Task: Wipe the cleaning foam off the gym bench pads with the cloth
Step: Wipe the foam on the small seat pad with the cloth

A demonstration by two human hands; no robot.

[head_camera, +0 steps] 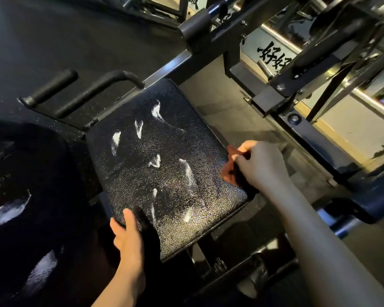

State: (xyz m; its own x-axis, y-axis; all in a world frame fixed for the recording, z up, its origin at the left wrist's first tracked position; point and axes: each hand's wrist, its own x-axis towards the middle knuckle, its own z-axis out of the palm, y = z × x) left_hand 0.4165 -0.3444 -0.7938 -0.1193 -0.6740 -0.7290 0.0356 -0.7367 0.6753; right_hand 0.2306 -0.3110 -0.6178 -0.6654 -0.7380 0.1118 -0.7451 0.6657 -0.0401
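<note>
Black seat pad [164,173] foam-streaked [189,173]; reddish cloth [230,169] at right edge.

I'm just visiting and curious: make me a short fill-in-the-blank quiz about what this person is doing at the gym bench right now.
1. The right hand holds a reddish-brown ____ at the right edge of the seat pad.
2. The streaks of foam on the seat pad are ____ in colour.
3. The left hand grips the seat pad's ____ corner, thumb on top.
4. The second pad, on the left, has foam that is ____ wiped off.

Missing words: cloth; white; near-left; not yet
</note>
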